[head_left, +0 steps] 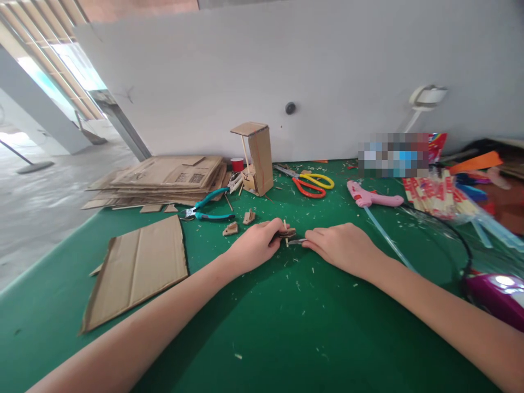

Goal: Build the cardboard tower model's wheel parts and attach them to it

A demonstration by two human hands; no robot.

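Note:
My left hand pinches a small cardboard piece, and a short pale wooden stick pokes through or beside it. Closed fingers of my right hand grip a thin grey blade, its tip at the lower end of the stick; its handle is hidden in the hand. Two more small cardboard pieces, one folded-looking and one flatter, lie just beyond my left wrist. Behind them stands an upright cardboard model with a flat top and a thin stick under it.
Teal-handled cutting pliers, scissors and a pink glue gun with a blue glue stick lie around. Stacked cardboard and a loose sheet are at left. Packaged sticks and a purple device sit right.

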